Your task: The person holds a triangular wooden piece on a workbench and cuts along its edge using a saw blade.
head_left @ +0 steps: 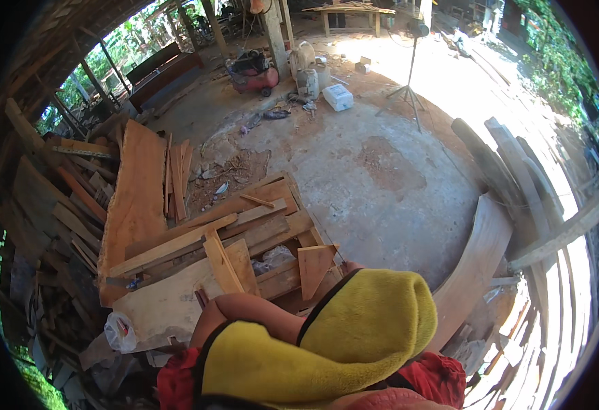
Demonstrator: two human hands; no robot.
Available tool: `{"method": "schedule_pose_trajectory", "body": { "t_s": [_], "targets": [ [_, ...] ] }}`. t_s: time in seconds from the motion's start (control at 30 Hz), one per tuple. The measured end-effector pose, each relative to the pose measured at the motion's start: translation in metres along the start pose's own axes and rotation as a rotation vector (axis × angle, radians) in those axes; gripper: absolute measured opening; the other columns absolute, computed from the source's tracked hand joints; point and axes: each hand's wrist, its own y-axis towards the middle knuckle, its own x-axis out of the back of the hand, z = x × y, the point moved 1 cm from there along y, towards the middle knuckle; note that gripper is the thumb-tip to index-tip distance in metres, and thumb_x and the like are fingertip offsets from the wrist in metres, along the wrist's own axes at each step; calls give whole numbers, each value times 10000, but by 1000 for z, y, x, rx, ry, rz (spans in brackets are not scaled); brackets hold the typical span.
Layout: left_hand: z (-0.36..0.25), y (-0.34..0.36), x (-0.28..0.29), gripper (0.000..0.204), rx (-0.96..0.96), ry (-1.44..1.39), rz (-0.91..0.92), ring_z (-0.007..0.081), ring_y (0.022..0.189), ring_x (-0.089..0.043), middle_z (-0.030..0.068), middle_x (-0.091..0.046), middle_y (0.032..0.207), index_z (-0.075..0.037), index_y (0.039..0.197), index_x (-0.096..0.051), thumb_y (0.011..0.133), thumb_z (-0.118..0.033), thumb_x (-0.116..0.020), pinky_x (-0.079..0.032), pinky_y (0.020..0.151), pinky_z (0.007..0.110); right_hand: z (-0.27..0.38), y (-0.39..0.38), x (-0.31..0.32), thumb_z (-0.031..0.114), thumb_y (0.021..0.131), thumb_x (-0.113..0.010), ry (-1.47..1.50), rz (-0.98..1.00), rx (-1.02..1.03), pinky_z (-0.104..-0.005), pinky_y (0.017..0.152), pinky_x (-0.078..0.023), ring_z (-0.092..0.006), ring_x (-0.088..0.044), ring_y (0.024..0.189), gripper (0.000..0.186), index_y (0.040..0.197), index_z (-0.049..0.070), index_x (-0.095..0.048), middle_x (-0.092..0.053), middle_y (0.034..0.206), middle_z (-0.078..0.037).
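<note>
A yellow fleecy cloth [368,328] with a dark edge fills the lower middle of the view, folded and very close. A bare arm [262,311] bends out from behind it on the left, beside a red sleeve [175,379]. The cloth hides where that arm ends, so my left hand cannot be made out. A small patch of skin [351,267] shows past the cloth's upper edge, next to a triangular wood piece [315,263]. Whether it belongs to my right hand is unclear. Another red sleeve [443,372] shows at lower right. No fingers are distinct.
Boards [176,256] lie stacked ahead, near a wide slab [135,184] and scrap wood at left. A red compressor [255,78], white container [338,97] and tripod [409,89] stand farther off on the concrete floor [388,219]. A long plank [474,260] lies at right.
</note>
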Motion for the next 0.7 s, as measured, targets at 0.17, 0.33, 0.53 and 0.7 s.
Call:
{"method": "schedule_pose_trajectory", "body": {
  "t_s": [0.17,0.33,0.53,0.7],
  "targets": [
    [-3,-18,-1,460,-30,56,-76,320,1149,-395,187,-394,1210,7,1226,-435,873,-247,-585,-320,965,430,5,0,8,363,882,-487,-104,59,33,-482,711,-480,-387,-623,830,330,915,66,-628,-649,854,-199],
    [-16,-38,-4,442,-32,158,-172,314,1128,-402,181,-402,1186,5,1210,-440,873,-243,-584,-327,952,424,6,7,3,367,890,-474,-116,49,26,-486,710,-479,-392,-620,825,339,922,64,-622,-644,840,-208],
    [-36,-76,-43,421,-35,382,-420,306,1103,-412,173,-411,1157,3,1190,-446,874,-239,-584,-334,936,416,4,8,-3,371,895,-469,-142,37,22,-506,698,-469,-422,-607,807,344,886,58,-611,-636,815,-226],
    [-50,-96,-88,403,-23,567,-618,300,1083,-419,166,-418,1133,1,1173,-451,874,-235,-583,-340,923,410,-15,6,-14,382,902,-471,-111,28,46,-499,667,-469,-422,-610,777,369,859,38,-601,-631,779,-227]
  ]
}}
